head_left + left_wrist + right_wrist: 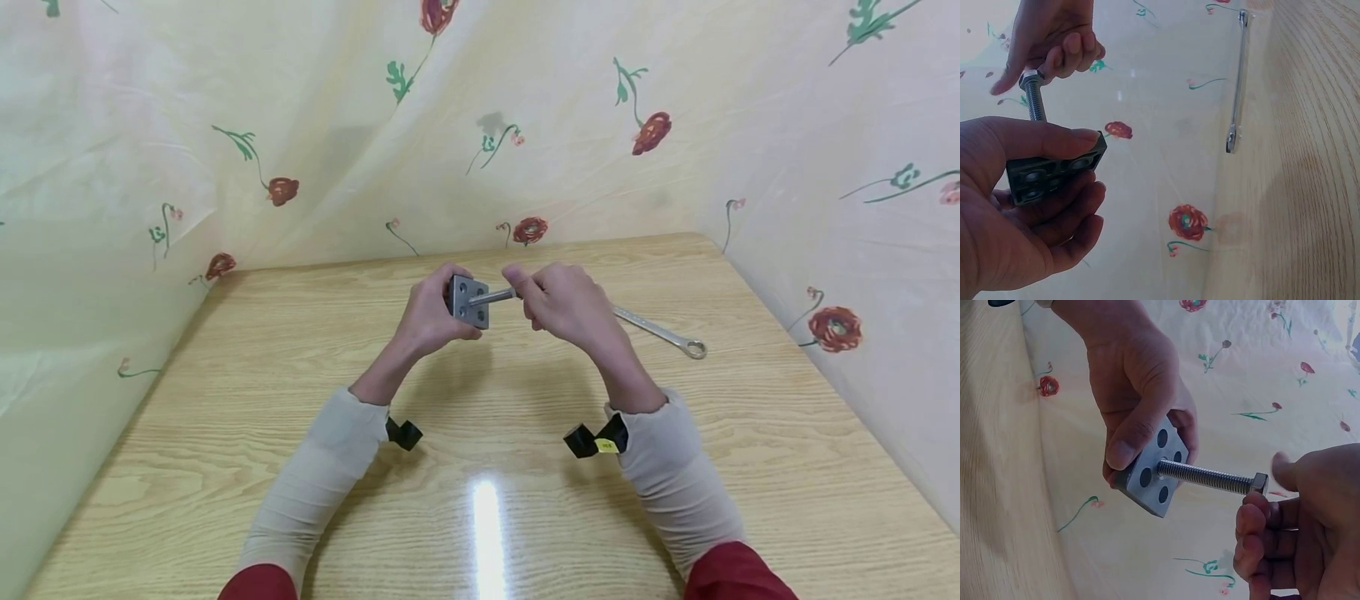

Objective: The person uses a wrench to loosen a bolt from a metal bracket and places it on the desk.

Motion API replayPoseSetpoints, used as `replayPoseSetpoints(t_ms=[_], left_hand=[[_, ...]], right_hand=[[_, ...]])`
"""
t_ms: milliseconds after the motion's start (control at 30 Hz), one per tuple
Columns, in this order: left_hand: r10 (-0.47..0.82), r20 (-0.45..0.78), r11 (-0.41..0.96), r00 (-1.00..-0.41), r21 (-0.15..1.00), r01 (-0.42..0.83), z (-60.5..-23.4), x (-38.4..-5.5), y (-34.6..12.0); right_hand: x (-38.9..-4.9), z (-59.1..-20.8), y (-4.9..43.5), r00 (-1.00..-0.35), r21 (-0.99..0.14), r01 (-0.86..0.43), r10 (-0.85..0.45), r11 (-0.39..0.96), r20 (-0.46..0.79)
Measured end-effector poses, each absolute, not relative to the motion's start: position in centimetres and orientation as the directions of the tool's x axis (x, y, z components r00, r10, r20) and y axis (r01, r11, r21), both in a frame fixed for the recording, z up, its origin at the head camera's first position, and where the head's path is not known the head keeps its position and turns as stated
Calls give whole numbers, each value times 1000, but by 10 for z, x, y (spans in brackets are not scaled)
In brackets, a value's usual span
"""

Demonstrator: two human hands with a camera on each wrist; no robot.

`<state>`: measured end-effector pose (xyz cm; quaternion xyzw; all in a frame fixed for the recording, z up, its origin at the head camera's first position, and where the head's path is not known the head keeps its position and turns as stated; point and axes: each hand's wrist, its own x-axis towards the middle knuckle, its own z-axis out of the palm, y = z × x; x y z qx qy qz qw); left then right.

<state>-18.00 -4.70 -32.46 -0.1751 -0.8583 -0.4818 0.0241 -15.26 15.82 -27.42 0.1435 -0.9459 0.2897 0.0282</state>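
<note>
My left hand (431, 312) grips a grey metal block (471, 322) by its edges, raised above the table. The block's face has several round holes, and a long threaded hex bolt (1210, 477) stands out of its middle. At the bolt's head is my right hand (570, 304), its fingers curled, the index fingertip against the head. In the right wrist view its blurred thumb (1283, 471) lies just above the head; whether it touches cannot be told. How deep the bolt sits in the block is hidden.
A combination wrench (652, 327) lies on the wooden table (225, 417), right of and partly behind my right hand. Floral cloth (337, 125) hangs along the table's back and sides. Each wrist carries a small black camera mount (405, 434).
</note>
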Motion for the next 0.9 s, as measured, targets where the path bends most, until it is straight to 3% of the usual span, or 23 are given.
replayPoseSetpoints(t_ms=[300,900], left_hand=[[273,207,491,-940,810,321,-327,-180,-47],[273,200,485,-941,816,314,-327,-180,-45]], right_hand=[[-150,-275,154,-954,-517,-297,-267,803,134],[-148,-270,161,-900,-484,-436,-362,758,244]])
